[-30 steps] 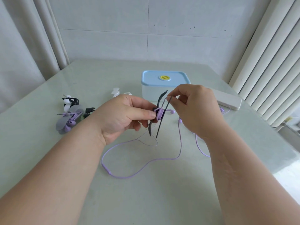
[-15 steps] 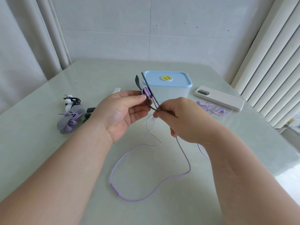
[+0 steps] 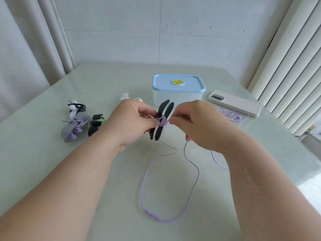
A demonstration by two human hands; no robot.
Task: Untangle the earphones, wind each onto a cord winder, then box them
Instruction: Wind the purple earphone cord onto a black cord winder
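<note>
Above the middle of the counter (image 3: 43, 153), the left grip (image 3: 132, 122) clasps a black cord winder (image 3: 165, 110) by its waist, where purple turns are wound. The right grip (image 3: 199, 124) pinches the purple earphone cord (image 3: 152, 214) just beside the winder — its slack loops down toward the near edge. The blue-lidded box (image 3: 178, 84) sits closed toward the far edge; wound earphones (image 3: 74, 126) lie near the left edge.

The left hand (image 3: 132, 119) pinches a black cord winder (image 3: 164, 112) by its middle. The right hand (image 3: 196, 122) pinches the purple earphone cord (image 3: 194, 185) right beside it. The cord lies in a big loop on the tabletop (image 3: 104, 171). Far behind sits a box (image 3: 177, 96) with a blue lid, and a phone (image 3: 238, 105) lies to its right.
</note>
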